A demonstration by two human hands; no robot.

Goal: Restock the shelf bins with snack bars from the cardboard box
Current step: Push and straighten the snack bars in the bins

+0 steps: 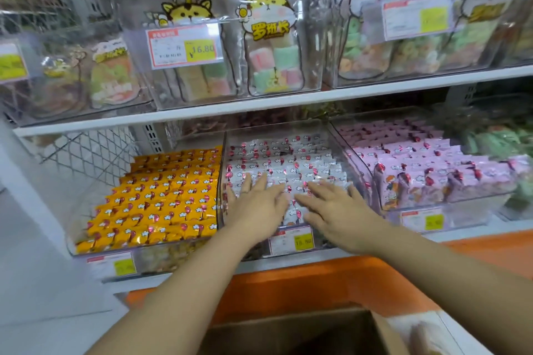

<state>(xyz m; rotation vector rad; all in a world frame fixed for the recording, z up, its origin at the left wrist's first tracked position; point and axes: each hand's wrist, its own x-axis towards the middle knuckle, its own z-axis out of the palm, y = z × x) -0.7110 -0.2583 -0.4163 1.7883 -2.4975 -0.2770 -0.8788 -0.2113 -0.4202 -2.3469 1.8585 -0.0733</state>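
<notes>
Fingers (261,183) of both hands are spreading nearly straight across the white-wrapped snack bars (288,158) in the middle bin (221,176) of a shop's lower shelf, gripping nothing. The left hand (256,206) is lying palm down over the front rows near the bin's left wall. The right hand (336,210) is resting flat just beside it, its fingertips pointing up and to the left and touching the wrappers. Both forearms are reaching up from the bottom of the view over an orange ledge (288,288). The cardboard box (386,337) is sitting open below the arms at the lower edge, its inside too dark to make out. Yellow-wrapped bars (161,196) are filling the bin to the left in neat rows, and pink-wrapped bars (418,158) are filling the bin to the right. A price tag (291,239) is hanging on the middle bin's front, under the hands. On the shelf above, cartoon-printed bags of pastel sweets (274,66) are standing in clear bins (315,78).
</notes>
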